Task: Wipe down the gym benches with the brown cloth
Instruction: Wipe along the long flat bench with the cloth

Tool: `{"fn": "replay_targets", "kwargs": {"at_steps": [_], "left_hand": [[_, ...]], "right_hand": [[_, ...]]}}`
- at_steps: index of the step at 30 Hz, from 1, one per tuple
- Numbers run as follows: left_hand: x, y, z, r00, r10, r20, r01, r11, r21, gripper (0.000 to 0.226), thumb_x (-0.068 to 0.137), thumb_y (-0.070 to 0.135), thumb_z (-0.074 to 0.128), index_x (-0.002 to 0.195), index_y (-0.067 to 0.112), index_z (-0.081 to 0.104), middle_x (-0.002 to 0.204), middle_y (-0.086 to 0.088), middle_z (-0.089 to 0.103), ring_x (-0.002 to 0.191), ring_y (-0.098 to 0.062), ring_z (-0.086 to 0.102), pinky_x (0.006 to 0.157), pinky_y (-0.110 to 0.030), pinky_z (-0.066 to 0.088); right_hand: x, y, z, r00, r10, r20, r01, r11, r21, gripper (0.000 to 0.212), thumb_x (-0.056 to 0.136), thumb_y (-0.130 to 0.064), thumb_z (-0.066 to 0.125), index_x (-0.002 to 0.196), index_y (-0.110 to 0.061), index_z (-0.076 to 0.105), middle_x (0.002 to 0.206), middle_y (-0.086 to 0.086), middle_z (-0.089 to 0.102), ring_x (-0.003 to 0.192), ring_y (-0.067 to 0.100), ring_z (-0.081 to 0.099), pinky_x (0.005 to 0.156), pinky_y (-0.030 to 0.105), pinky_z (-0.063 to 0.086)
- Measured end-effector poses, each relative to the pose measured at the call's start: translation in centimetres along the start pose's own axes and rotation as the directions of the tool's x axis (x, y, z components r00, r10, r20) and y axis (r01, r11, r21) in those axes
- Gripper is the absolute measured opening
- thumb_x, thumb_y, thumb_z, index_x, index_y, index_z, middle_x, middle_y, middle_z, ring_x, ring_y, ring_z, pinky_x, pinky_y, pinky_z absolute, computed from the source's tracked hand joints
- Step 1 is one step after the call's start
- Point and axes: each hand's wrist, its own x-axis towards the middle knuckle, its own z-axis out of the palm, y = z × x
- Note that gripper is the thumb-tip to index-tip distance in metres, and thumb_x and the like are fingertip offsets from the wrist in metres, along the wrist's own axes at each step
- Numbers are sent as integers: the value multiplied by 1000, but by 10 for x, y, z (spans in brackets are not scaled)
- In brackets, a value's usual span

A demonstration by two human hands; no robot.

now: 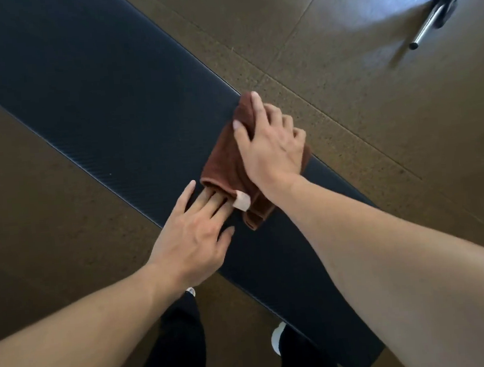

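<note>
- A brown speckled floor (345, 117), crossed by thin seams, is being shown on both sides of the scene, with a bright glare patch at the upper right.
- A long black padded counter (98, 107) is being seen running diagonally from the upper left to the lower right; its textured top is bare along the whole upper-left stretch.
- Both long edges of the counter are being left open to the floor, and its rounded near end is lying at the lower right, just beside the person's dark trouser legs (175, 348) and white shoe tips.
- A dark machine part with a shiny metal bar (425, 28) is being seen at the upper right corner, well apart from the counter.
- The brown cloth (225, 167), folded, with a pale tag, is lying on the counter near its far edge.
- The right hand (272, 146) is being pressed flat onto the cloth, fingers spread and mostly straight.
- The left hand (193, 236) is being laid on the counter, straight fingers tucked into the cloth's near fold.
</note>
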Motion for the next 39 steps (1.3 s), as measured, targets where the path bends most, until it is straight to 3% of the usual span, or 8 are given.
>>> {"fn": "replay_targets", "kwargs": {"at_steps": [5, 13, 19, 24, 28, 31, 35, 39], "left_hand": [[-3, -46, -5, 969, 231, 92, -242, 962, 130, 57, 103, 46, 39, 152, 19, 46, 159, -4, 45, 151, -23, 36, 125, -58, 12], [18, -33, -30, 963, 244, 116, -261, 950, 170, 61, 102, 46, 33, 153, 14, 45, 162, -9, 40, 153, -25, 33, 125, -54, 16], [42, 39, -27, 956, 277, 102, -285, 956, 73, 68, 103, 39, 36, 164, 24, 10, 173, -1, 8, 159, -21, 10, 129, -49, 12], [26, 107, 0, 920, 361, 154, -366, 931, 3, 71, 103, 29, 42, 164, 23, 6, 173, 0, -4, 160, -21, -2, 130, -43, 6], [-4, 131, 19, 925, 182, 333, -200, 980, 18, 78, 105, 44, 36, 163, 21, -10, 171, 2, -19, 157, -16, -18, 130, -43, 2], [-8, 143, 21, 917, 90, 388, -126, 990, 69, 80, 104, 55, 33, 163, 23, -10, 170, 1, -22, 156, -18, -22, 130, -44, -3], [-3, 150, 13, 907, 53, 419, -111, 987, 116, 78, 104, 58, 32, 163, 23, -6, 171, 1, -17, 158, -20, -17, 130, -43, 1], [-1, 150, 10, 905, 73, 418, -137, 983, 125, 77, 104, 53, 36, 164, 24, -2, 172, 1, -12, 159, -21, -12, 130, -43, 4]], "right_hand": [[25, -24, 6, 998, -19, -57, 18, 1000, -13, 71, 100, -69, 30, 163, -36, 28, 144, 2, 55, 132, 25, 50, 107, 47, 36], [-45, 88, -8, 984, 171, -56, -170, 985, 23, 54, 107, -62, 27, 146, -33, 52, 128, 0, 67, 124, 26, 58, 101, 45, 38], [-164, 193, -6, 975, 146, -166, -138, 989, 58, 52, 111, -47, 40, 158, -26, 46, 162, 2, 47, 156, 23, 31, 129, 42, 21], [-274, 185, 27, 965, 153, -212, -144, 988, 55, 52, 109, -42, 45, 158, -26, 45, 168, 3, 36, 161, 24, 21, 132, 44, 13], [-365, 163, 69, 981, 58, -185, -74, 994, -78, 62, 102, -44, 51, 160, -28, 39, 168, 6, 31, 156, 29, 30, 127, 47, 23], [-385, 178, 73, 990, 20, -137, -42, 986, -164, 68, 96, -36, 51, 161, -24, 37, 169, 8, 29, 155, 31, 31, 127, 47, 18], [-382, 175, 66, 970, 171, -175, -180, 983, -37, 60, 100, -36, 47, 157, -16, 46, 168, 11, 34, 158, 31, 27, 129, 48, 18], [-312, 196, 39, 947, 286, -150, -290, 957, -6, 71, 105, -53, 34, 162, -11, 36, 170, 21, 27, 160, 38, 17, 129, 51, 12]]}}
